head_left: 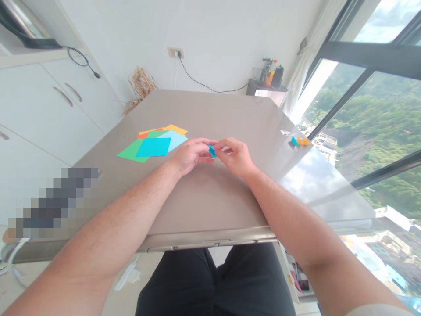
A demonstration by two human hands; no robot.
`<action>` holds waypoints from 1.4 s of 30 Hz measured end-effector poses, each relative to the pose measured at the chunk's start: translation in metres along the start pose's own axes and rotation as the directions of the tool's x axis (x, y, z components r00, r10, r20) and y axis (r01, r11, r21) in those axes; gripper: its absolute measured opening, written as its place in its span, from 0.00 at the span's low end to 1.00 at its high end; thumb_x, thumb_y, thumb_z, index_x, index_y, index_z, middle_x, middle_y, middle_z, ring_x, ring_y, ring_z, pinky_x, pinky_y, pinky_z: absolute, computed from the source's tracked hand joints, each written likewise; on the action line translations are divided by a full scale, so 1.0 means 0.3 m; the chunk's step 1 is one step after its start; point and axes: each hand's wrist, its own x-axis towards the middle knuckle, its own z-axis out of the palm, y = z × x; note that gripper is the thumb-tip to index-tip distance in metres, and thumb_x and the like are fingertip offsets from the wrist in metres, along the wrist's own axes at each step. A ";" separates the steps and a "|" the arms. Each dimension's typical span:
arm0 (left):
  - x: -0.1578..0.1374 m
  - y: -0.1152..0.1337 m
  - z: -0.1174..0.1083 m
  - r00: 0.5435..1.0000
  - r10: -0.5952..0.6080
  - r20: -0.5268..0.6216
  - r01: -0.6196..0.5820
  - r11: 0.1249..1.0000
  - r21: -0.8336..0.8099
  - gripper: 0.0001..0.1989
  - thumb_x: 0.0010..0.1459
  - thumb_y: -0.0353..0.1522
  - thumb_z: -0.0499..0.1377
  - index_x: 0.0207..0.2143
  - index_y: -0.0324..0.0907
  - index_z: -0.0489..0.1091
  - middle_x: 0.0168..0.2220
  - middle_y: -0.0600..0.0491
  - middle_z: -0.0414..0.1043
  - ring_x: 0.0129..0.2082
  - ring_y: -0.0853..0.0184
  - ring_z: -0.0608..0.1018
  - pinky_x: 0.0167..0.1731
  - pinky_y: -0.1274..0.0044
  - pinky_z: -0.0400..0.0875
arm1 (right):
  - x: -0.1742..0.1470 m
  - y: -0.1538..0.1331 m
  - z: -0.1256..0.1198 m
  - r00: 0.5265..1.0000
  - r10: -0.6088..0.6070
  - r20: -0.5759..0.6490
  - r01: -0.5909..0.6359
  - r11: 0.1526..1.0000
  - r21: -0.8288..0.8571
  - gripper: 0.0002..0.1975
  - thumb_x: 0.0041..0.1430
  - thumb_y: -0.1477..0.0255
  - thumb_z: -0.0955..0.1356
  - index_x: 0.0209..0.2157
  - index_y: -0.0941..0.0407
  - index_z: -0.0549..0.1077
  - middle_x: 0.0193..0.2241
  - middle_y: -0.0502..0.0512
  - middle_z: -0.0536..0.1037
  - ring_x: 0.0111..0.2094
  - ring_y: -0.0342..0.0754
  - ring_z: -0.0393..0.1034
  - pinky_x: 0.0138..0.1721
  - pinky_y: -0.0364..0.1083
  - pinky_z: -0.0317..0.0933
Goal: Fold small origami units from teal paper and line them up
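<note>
Between my two hands, above the middle of the table, is a small folded piece of blue paper. My left hand has its fingers closed around the paper's left side. With thumb and forefinger, my right hand pinches its right side. The fingers cover part of the paper, so its full shape is hidden. Left of my left hand lies a spread of coloured paper sheets, with a blue sheet on top, a green sheet, a pale blue sheet and a yellow sheet.
Small folded paper pieces, blue and yellow, stand at the table's right side by the window. A blurred-out dark object lies at the left edge. Bottles stand on a small cabinet behind. An open drawer is below right.
</note>
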 end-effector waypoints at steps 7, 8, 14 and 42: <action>-0.007 -0.005 -0.001 0.997 0.071 -0.041 -0.067 0.993 0.093 0.18 0.48 0.36 0.72 0.41 0.39 0.79 0.35 0.48 0.80 0.32 0.61 0.83 0.39 0.66 0.80 | 0.007 -0.023 -0.018 0.986 0.163 -0.034 -0.159 0.981 0.110 0.04 0.53 0.68 0.68 0.30 0.54 0.75 0.30 0.49 0.80 0.35 0.47 0.74 0.35 0.46 0.70; -0.006 -0.007 -0.001 0.996 0.073 -0.049 -0.068 0.993 0.096 0.18 0.48 0.38 0.73 0.40 0.39 0.79 0.35 0.48 0.80 0.31 0.61 0.83 0.38 0.66 0.80 | 0.006 -0.026 -0.018 0.986 0.164 -0.018 -0.160 0.979 0.124 0.05 0.54 0.68 0.68 0.30 0.54 0.75 0.31 0.49 0.80 0.35 0.47 0.75 0.35 0.46 0.71; 0.002 -0.011 0.000 0.994 0.072 -0.076 -0.064 0.992 0.106 0.21 0.48 0.44 0.72 0.38 0.39 0.77 0.34 0.49 0.80 0.29 0.62 0.83 0.33 0.69 0.80 | -0.002 -0.037 -0.013 0.989 0.145 -0.026 -0.141 0.984 0.109 0.06 0.53 0.67 0.70 0.32 0.54 0.77 0.32 0.50 0.81 0.35 0.47 0.76 0.36 0.46 0.71; -0.022 -0.023 0.037 0.949 0.311 -0.043 -0.253 0.839 0.482 0.20 0.57 0.48 0.65 0.41 0.41 0.81 0.30 0.50 0.80 0.28 0.62 0.81 0.27 0.74 0.76 | 0.004 -0.022 0.002 0.985 0.087 -0.150 -0.098 0.993 -0.069 0.03 0.54 0.69 0.69 0.28 0.52 0.73 0.28 0.48 0.80 0.32 0.46 0.75 0.38 0.47 0.71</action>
